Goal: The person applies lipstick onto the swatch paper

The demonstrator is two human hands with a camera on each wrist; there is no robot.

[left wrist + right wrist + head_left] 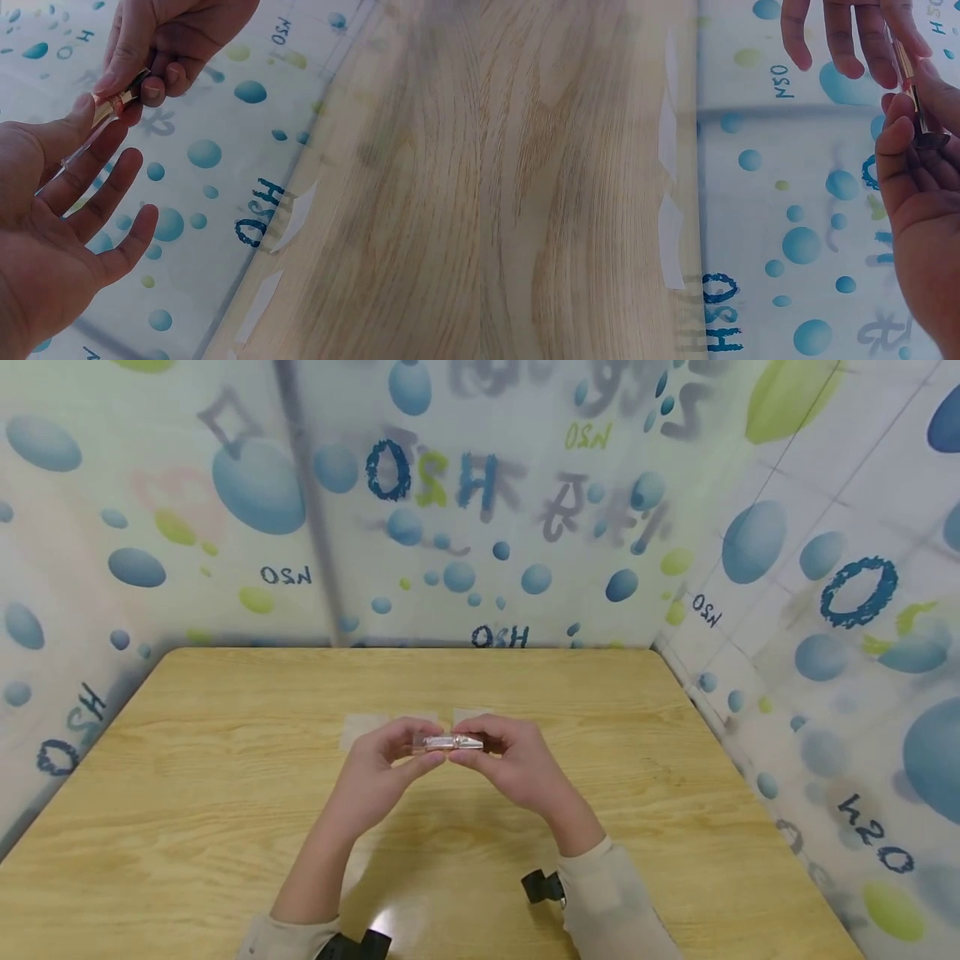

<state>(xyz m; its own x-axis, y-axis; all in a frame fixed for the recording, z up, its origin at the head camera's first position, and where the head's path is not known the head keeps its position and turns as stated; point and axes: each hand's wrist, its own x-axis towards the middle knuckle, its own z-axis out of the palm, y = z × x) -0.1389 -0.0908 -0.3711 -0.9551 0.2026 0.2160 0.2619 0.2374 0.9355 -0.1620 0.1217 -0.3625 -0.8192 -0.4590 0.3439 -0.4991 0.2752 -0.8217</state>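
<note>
"H2O" is written repeatedly on the patterned wall [525,539], sometimes mirrored. One slim, shiny tube [450,742], clear at one end, is above the wood-grained table [195,793]; left hand [372,774] and right hand [527,768] each pinch it in their grip. Three flat, pale papers [671,244] lie on the table.

The left grip [377,768] and right grip [521,764] — a person's bare hands — are pinching a slim, shiny silvery tube [452,742] above the light-brown, wood-grained surface [187,810]; pale flat squares [362,727] are lying beyond.
</note>
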